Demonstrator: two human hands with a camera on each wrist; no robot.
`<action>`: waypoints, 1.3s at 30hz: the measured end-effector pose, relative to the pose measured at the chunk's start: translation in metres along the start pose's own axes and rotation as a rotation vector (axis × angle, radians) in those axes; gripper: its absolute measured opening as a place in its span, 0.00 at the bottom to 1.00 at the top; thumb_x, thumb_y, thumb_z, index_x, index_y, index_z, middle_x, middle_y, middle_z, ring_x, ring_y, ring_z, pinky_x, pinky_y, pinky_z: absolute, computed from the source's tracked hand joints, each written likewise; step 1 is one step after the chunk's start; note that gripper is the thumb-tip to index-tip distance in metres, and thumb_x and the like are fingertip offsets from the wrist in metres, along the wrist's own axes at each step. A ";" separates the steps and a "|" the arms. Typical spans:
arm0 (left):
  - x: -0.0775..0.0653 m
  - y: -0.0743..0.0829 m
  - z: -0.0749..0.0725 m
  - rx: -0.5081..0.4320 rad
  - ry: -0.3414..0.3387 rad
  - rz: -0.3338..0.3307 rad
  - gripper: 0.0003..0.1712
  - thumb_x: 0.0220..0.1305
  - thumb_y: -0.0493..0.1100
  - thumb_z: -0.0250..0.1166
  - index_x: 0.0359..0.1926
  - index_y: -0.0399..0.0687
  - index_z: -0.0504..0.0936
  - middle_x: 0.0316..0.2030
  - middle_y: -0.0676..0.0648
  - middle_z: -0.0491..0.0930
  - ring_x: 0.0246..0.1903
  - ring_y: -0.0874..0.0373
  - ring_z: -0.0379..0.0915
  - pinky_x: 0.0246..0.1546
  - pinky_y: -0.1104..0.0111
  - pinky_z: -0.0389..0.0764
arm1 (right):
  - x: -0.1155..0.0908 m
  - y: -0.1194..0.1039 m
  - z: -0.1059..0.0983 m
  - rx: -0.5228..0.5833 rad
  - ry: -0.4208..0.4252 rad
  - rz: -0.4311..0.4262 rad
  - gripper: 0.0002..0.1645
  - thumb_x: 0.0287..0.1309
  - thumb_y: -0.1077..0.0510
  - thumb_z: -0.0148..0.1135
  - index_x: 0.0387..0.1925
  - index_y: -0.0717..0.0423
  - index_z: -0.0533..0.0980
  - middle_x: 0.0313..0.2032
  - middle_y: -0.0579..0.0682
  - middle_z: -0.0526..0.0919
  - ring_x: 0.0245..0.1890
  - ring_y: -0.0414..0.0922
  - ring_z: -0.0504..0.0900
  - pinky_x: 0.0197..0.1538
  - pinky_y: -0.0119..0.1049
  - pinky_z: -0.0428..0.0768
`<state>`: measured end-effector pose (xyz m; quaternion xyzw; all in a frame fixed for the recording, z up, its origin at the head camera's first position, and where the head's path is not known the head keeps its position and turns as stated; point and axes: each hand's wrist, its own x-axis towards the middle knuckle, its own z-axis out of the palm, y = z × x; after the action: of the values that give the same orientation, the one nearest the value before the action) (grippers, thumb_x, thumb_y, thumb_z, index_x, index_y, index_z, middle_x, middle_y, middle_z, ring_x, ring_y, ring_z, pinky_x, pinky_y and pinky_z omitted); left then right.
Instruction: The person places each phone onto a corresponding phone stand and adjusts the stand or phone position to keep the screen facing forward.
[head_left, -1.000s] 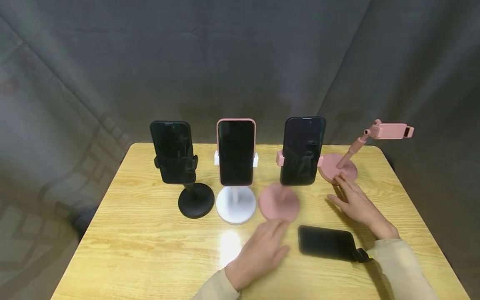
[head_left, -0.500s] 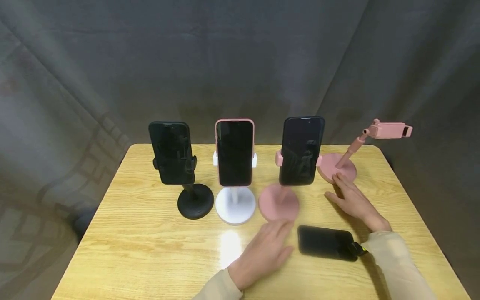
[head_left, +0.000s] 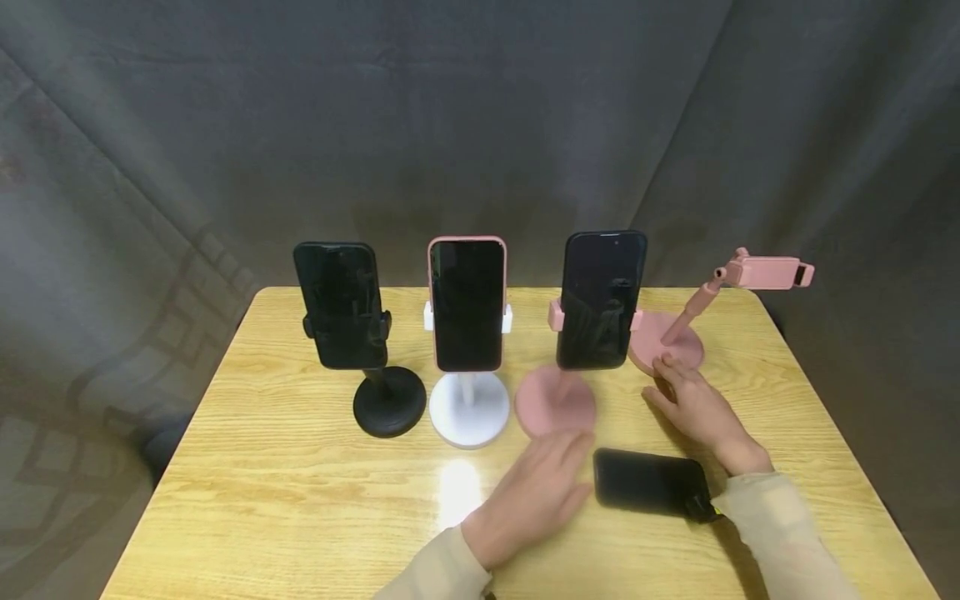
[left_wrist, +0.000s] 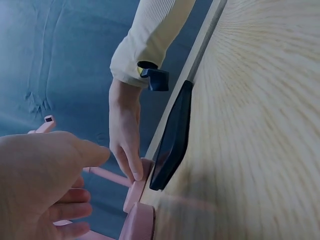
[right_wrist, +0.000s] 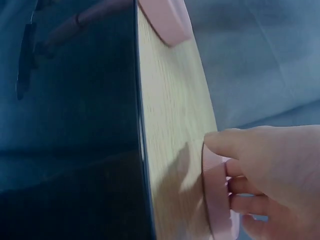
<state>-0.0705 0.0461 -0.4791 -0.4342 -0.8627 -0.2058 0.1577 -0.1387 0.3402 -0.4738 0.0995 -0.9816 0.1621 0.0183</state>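
Note:
In the head view my right hand (head_left: 701, 408) has its fingers on the near rim of a pink phone stand (head_left: 684, 348), whose holder has no phone in it. The right wrist view shows those fingers bent over the round base (right_wrist: 216, 192), thumb at its edge. My left hand (head_left: 534, 493) holds nothing; its fingertips overlap the front rim of another pink phone stand (head_left: 553, 402). That stand carries a dark smartphone (head_left: 602, 300). Between my hands another black smartphone (head_left: 649, 482) lies flat on the table.
Left of the pink stands are a white stand (head_left: 471, 417) with a pink-rimmed phone (head_left: 468, 304) and a black stand (head_left: 390, 408) with a black phone (head_left: 341, 304). A grey curtain (head_left: 450, 125) hangs behind the wooden table (head_left: 300, 500).
My right hand and the pink stand under its fingers have shifted slightly left and nearer, with its holder turning a little. My left hand has edged slightly right.

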 end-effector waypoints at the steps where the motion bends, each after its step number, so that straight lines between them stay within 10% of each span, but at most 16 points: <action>1: 0.001 0.000 0.000 0.004 -0.002 0.001 0.35 0.60 0.50 0.60 0.64 0.38 0.66 0.59 0.45 0.70 0.59 0.55 0.63 0.63 0.63 0.66 | -0.001 -0.003 0.000 -0.011 0.008 -0.002 0.39 0.61 0.46 0.57 0.62 0.71 0.65 0.63 0.72 0.63 0.61 0.67 0.61 0.59 0.66 0.63; 15: 0.021 0.005 0.002 0.066 -0.056 -0.001 0.35 0.63 0.55 0.58 0.64 0.39 0.66 0.57 0.46 0.72 0.56 0.57 0.66 0.61 0.67 0.68 | -0.013 -0.033 -0.002 -0.074 0.081 -0.070 0.16 0.57 0.53 0.62 0.40 0.62 0.79 0.49 0.68 0.79 0.38 0.60 0.81 0.38 0.60 0.80; 39: 0.051 0.003 0.028 0.040 -0.138 0.000 0.38 0.62 0.55 0.59 0.66 0.38 0.64 0.64 0.43 0.67 0.62 0.55 0.61 0.66 0.65 0.62 | -0.029 -0.064 -0.004 -0.091 0.005 -0.083 0.13 0.56 0.49 0.63 0.33 0.55 0.81 0.36 0.55 0.84 0.25 0.45 0.78 0.30 0.49 0.81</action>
<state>-0.0998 0.0965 -0.4801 -0.4441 -0.8754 -0.1583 0.1066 -0.0972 0.2878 -0.4525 0.1389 -0.9829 0.1164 0.0318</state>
